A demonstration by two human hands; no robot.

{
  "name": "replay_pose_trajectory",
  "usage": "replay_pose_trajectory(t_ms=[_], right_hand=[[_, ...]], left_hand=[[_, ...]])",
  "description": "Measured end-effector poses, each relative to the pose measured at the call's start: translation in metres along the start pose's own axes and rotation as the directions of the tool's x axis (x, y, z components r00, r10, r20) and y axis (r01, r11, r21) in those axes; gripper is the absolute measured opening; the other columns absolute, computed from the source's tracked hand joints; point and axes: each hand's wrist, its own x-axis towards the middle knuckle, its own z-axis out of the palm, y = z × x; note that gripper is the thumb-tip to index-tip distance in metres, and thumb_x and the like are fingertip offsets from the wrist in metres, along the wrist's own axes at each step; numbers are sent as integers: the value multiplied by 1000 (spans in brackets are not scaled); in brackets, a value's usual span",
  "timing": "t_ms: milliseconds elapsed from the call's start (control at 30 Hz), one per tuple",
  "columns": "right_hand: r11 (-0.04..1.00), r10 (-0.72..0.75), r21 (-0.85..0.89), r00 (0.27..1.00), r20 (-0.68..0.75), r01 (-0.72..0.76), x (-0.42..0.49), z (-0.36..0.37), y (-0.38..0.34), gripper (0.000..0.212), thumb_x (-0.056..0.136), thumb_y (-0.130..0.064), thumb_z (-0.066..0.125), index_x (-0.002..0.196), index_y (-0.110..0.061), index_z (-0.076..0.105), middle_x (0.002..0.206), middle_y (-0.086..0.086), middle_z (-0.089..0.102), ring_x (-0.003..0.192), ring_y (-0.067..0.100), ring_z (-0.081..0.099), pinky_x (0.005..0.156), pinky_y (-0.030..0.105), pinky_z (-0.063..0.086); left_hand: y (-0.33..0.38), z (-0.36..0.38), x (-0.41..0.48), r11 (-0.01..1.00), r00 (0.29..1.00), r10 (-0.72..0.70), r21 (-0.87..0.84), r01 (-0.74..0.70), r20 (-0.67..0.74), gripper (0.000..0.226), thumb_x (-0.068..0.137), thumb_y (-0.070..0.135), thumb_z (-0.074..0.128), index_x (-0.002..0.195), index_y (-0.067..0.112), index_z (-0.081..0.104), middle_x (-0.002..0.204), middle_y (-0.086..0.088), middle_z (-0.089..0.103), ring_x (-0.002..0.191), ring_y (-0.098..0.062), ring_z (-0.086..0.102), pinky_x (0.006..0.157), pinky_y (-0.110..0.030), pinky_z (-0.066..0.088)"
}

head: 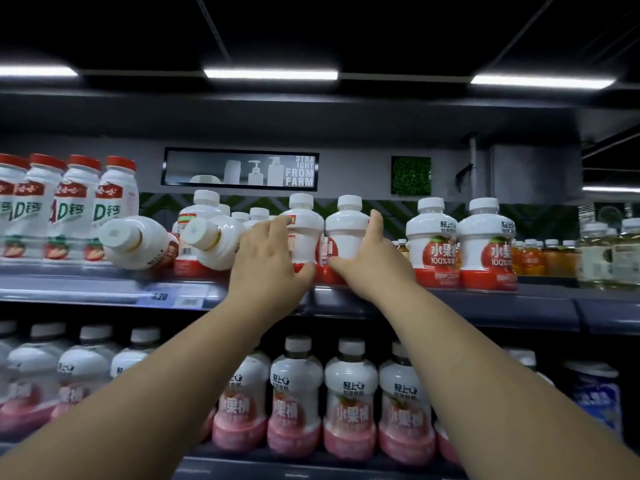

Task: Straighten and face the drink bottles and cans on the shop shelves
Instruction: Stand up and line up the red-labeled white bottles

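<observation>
On the upper shelf (pixel 450 301), the left-hand bottle (pixel 304 233) is clasped by the left hand (pixel 268 261) and the right-hand bottle (pixel 346 232) by the right hand (pixel 369 259); each is best rotated upright until its label faces outward.

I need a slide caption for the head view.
Left hand and right hand grip two upright bottles; toppled bottles lie nearby.

Glossy, smooth white plastic bottles with red labels (pixel 433 244), matt white plastic caps (pixel 431 204); matt dark grey metal shelf edge (pixel 485 304); shiny blue-and-white paper price tag (pixel 173 296).
</observation>
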Motion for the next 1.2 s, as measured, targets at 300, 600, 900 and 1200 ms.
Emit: replay_pose_trajectory(t_ms=[300,600,900,1200], right_hand=[[995,2,104,1000,27,-5,8,-16,5,119,70,-71,70,155,-25,1,148,7,47,127,30,53,100,47,47],[954,81,276,986,146,-120,18,-9,18,114,69,-51,79,151,-26,4,136,6,51,111,27,58,98,47,49],[977,33,206,992,119,-58,17,1,23,130,69,-48,81,154,-30,-16,143,8,47,119,27,54,103,47,47],[987,9,158,1000,22,-12,12,2,21,130,69,-59,80,155,-28,-12,154,9,36,133,29,45,108,45,41]], left_hand=[[12,14,25,985,976,-168,-25,173,137,95,79,61,66,147,23,13,135,-15,36,123,-37,45,96,-45,42],[-10,15,40,971,968,-113,-184,156,226,109,73,46,78,151,33,2,111,-5,64,98,-27,62,84,-40,50],[-8,25,33,982,963,-186,23,185,193,116,75,67,65,154,23,-7,134,-7,57,111,-30,59,76,-37,43],[-10,29,33,984,967,-166,103,148,196,113,77,78,55,153,23,-8,134,-7,58,115,-31,60,75,-38,42]])
